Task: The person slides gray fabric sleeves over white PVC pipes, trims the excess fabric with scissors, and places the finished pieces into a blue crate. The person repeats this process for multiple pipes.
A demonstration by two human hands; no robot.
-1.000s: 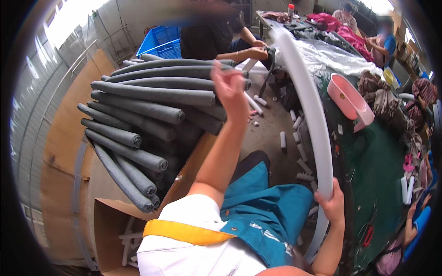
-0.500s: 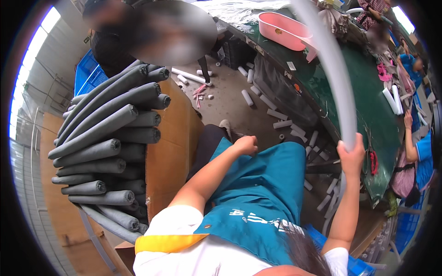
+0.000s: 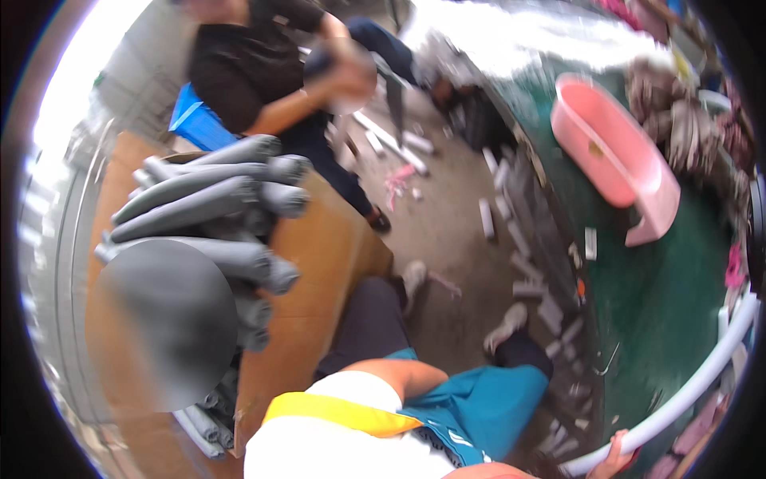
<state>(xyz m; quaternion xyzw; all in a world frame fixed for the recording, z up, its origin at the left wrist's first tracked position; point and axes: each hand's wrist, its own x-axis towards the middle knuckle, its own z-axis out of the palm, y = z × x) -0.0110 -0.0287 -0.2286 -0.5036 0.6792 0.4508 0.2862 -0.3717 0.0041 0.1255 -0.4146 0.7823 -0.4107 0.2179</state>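
Note:
My right hand [image 3: 616, 457] shows only partly at the bottom right edge, closed around the lower end of a long white foam tube [image 3: 688, 389]. The tube curves up and to the right over the edge of the green table [image 3: 662, 295]. Of my left arm [image 3: 395, 377] I see just the bare part above my teal apron [image 3: 491, 409]; the hand itself is hidden. A stack of grey foam tubes [image 3: 215, 199] lies in a cardboard box [image 3: 319, 263] to my left.
A person in a black shirt [image 3: 247, 72] bends over at the top, by a blue crate [image 3: 198, 126]. A pink basin [image 3: 614, 164] sits on the green table. Several short cut tube pieces [image 3: 487, 217] litter the concrete floor between box and table.
The view has swung to the right and down. The white tube, which arched overhead, now lies low at the right. My left hand has dropped out of sight.

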